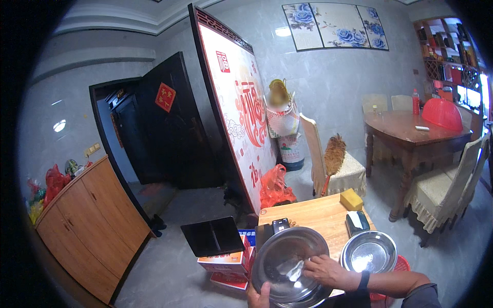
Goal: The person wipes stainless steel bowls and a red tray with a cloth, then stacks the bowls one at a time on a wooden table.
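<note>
A large stainless steel bowl (285, 250) is tilted up in front of me, its shiny inside facing me. My left hand (260, 295) grips its lower left rim, with the thumb over the edge. Inside the bowl, the fingers of my right hand (321, 270) press a crumpled white tissue or thin cloth (294, 272) against the metal. Part of a second metal vessel (319, 300) shows beneath the bowl. A shallow stainless steel basin (369, 252) sits to the right, beyond my right wrist.
The small wooden table (308, 210) carries a phone (280, 224), a tissue pack (357, 223) and a yellow block (351, 199). A dark tablet (213, 235) leans on cartons (223, 263) at left. A red plastic basket (402, 264) stands at right. Behind are a chair (346, 171) and a dining table (404, 127).
</note>
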`<move>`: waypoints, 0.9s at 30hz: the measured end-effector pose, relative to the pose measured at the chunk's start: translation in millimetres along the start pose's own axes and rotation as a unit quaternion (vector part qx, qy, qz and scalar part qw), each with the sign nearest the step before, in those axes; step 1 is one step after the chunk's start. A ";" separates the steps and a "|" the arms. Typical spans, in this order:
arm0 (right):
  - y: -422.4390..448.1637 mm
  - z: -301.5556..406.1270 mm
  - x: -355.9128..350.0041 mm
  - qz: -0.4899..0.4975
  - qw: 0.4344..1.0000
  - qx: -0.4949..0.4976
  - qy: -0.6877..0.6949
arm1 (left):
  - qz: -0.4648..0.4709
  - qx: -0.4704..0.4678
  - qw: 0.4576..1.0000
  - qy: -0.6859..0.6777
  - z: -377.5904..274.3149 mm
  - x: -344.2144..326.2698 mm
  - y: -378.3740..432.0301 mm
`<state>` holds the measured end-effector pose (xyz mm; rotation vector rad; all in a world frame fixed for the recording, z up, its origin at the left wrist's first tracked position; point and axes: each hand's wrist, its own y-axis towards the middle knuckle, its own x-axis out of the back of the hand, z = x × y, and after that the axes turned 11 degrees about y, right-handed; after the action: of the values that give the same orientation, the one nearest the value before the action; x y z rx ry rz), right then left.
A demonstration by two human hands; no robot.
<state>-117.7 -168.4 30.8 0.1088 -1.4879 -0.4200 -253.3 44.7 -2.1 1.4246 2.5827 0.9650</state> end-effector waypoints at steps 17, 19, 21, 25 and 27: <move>50.7 2.8 34.5 -0.097 0.994 -0.026 0.031 | 0.002 -0.025 0.992 0.123 12.1 -2.6 -6.7; 36.7 -3.5 22.7 -0.100 0.993 -0.068 -0.001 | 0.009 0.030 0.993 0.113 24.1 -2.1 -8.9; 23.3 1.3 12.2 -0.098 0.990 -0.099 -0.013 | -0.005 0.047 0.995 0.093 27.2 -6.4 -8.3; 4.0 12.7 -23.7 -0.053 0.994 -0.060 0.078 | -0.043 0.015 0.994 0.104 34.9 -10.2 -7.9; 3.1 31.7 -14.7 -0.089 0.979 -0.032 0.179 | -0.049 -0.006 0.992 0.118 49.4 -10.0 -10.4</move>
<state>-148.5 -154.7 20.9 0.2543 -1.1125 -0.5619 -239.6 57.7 -50.0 1.2354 2.7731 1.1978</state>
